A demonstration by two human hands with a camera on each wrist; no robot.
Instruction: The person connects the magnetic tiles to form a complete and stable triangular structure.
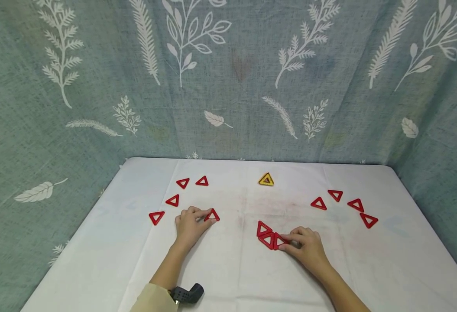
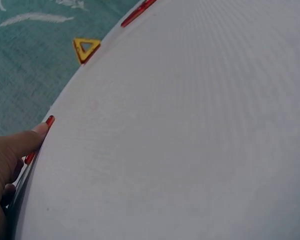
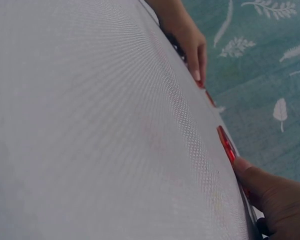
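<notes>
My left hand [image 1: 190, 224] pinches a red triangle frame [image 1: 212, 211] between thumb and fingers, low over the white cloth. Farther right, my right hand [image 1: 307, 247] pinches another red triangle frame [image 1: 278, 241] by its right side. That piece lies against a second red triangle [image 1: 267, 234], and a third one [image 1: 264, 225] adjoins it above, so the three form a joined row. In the left wrist view the thumb [image 2: 27, 142] presses on the red piece's edge. The right wrist view shows the right thumb [image 3: 255, 176] at the red pieces [image 3: 227, 144].
A yellow triangle [image 1: 266, 182] lies near the table's back edge. Several loose red triangles lie at the left, one of them [image 1: 156, 217] nearest the hand's left; several more, such as this one [image 1: 368, 220], lie at the right. A patterned curtain [image 1: 228, 86] hangs behind the table.
</notes>
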